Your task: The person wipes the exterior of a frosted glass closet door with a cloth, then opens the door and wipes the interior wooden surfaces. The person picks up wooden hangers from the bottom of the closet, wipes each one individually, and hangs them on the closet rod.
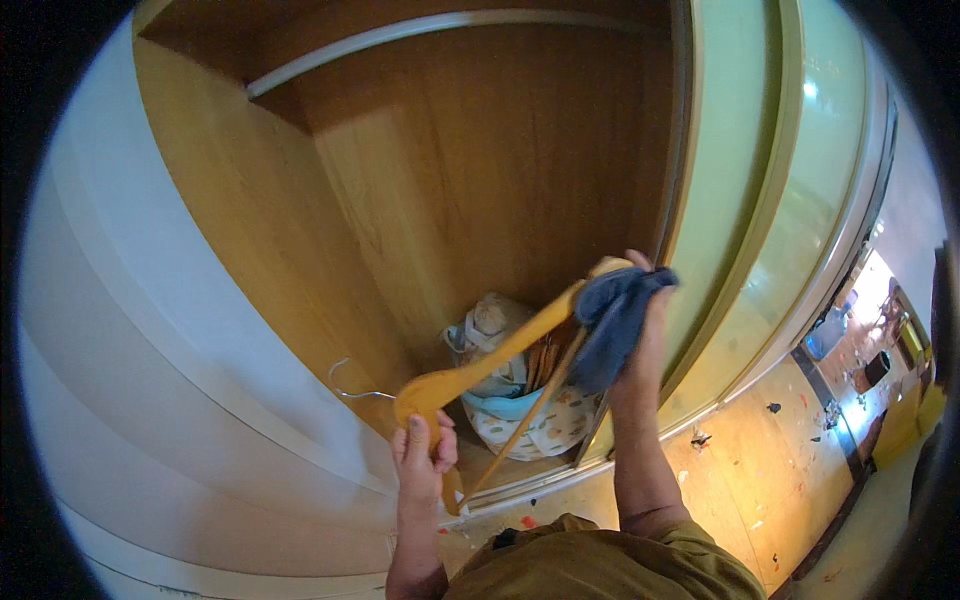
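A wooden clothes hanger [491,364] is held sideways in front of an open wardrobe, its metal hook [352,391] pointing left. My left hand [424,457] grips the hanger just below the hook, at its neck. Around the hanger's far shoulder end is a dark blue-grey cloth [619,322]. My right hand [656,300] has hold of this cloth against the wood; the cloth hides most of its fingers. The thin lower bar [525,427] of the hanger runs down towards my body.
Inside the wardrobe, a patterned fabric bag [547,439] stands on the bottom, with plastic bags [487,322] and wooden hangers in it. A hanging rail [420,30] crosses above. Greenish sliding doors [735,187] rise at right. Small scraps [700,440] litter the tiled floor.
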The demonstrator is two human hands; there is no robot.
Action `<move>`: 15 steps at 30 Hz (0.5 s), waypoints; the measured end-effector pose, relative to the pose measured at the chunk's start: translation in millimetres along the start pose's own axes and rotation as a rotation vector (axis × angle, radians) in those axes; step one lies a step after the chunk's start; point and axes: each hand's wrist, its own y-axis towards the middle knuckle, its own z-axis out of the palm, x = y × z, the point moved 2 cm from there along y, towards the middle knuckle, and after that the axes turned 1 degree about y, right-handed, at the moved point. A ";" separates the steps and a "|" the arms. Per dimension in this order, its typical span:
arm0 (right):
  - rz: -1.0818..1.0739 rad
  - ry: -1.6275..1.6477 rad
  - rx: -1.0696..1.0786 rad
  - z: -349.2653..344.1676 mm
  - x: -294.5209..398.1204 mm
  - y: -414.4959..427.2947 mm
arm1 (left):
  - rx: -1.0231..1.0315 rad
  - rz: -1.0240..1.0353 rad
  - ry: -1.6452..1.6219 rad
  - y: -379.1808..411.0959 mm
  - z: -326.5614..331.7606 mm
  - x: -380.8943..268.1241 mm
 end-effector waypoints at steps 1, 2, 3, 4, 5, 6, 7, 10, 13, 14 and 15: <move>0.057 -0.020 0.098 8.9 -5.8 -10.1 | -0.001 -0.032 0.002 -1.7 6.9 5.9; 0.015 -0.234 0.118 2.7 -12.8 -16.5 | 0.076 0.065 0.056 -2.1 11.7 11.4; -0.024 -0.450 0.139 -1.4 -19.7 -19.0 | 0.096 0.075 0.055 -2.7 14.2 12.3; 0.015 -0.392 0.108 -5.9 -22.1 -18.4 | 0.116 0.084 0.053 -3.0 16.0 12.6; 0.104 -0.329 0.063 -8.3 -24.0 -19.8 | 0.135 0.093 0.052 -3.2 17.4 12.6; 0.201 -0.270 0.025 -6.3 -25.5 -23.4 | 0.124 0.059 0.029 -3.7 18.4 13.0; 0.298 -0.211 -0.013 -2.3 -26.9 -27.7 | 0.102 0.036 -0.055 -3.7 21.2 13.3; 0.320 -0.165 0.196 15.0 -47.2 -57.9 | 0.034 0.014 -0.235 -1.3 28.5 6.9; 0.325 -0.460 0.388 -5.3 -72.2 -79.5 | 0.038 0.072 -0.247 7.8 18.5 -2.0; 0.403 -0.454 0.402 -11.8 -73.5 -79.3 | 0.021 0.071 -0.196 8.9 21.7 -6.6; 0.264 -0.587 0.404 -18.6 -71.6 -73.4 | -0.008 0.048 -0.221 8.5 19.6 -5.9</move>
